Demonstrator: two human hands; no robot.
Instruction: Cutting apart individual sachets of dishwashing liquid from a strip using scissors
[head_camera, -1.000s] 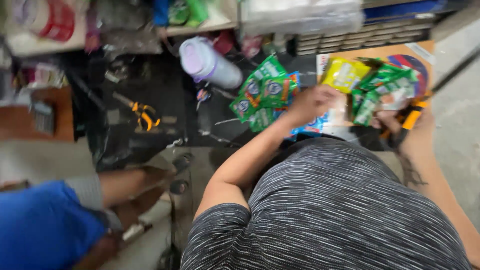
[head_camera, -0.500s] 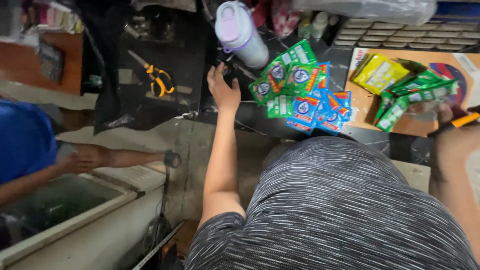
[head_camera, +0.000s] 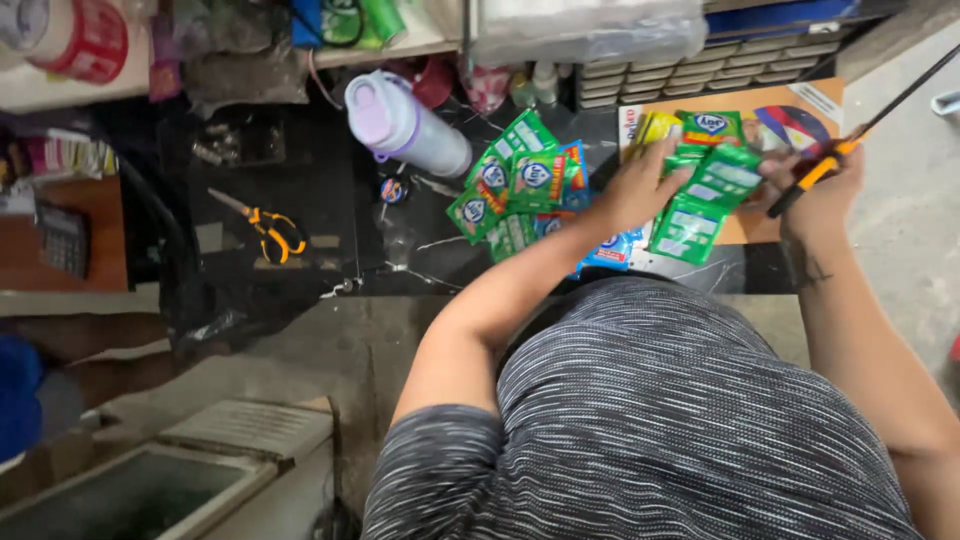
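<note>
Nearest us, our left hand (head_camera: 632, 190) lies flat with fingers spread on a strip of green sachets (head_camera: 705, 205) at the dark bench (head_camera: 400, 260) edge, while our right hand (head_camera: 820, 185) has its fingers closed around orange-handled scissors (head_camera: 815, 175) just beside them; farther off, more green and blue sachets (head_camera: 515, 185) fan out, then a lilac bottle (head_camera: 405, 125) on its side, with another pair of scissors (head_camera: 262, 225) well apart on our left

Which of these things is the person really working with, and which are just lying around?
In use:
left hand on the green sachets
right hand holding orange-handled scissors
sachet pile

Lying about:
purple-lidded bottle
second scissors
calculator
tape roll
</note>
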